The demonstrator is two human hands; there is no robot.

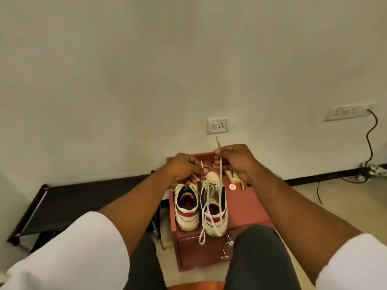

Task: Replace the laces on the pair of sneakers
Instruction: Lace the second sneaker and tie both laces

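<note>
both hands (184,170) (234,162) pinch the lace (221,174) – sneaker (213,208) branding unreadable.

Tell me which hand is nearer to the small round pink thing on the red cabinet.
Right. The right hand, gripping a lace end, is just above the small round pink thing. The left hand is farther off, across the laced sneaker.

The 2 sneakers (187,208) are cream-white with red and navy linings; the lace (221,181) is pale cream. They stand on a reddish-brown cabinet (247,208) with silver handles (229,242). A small pink-and-white disc (232,187) lies there. The sleeves (69,254) are white, the trousers (257,258) dark grey, the wall (125,80) off-white, the cable (369,139) black.
</note>
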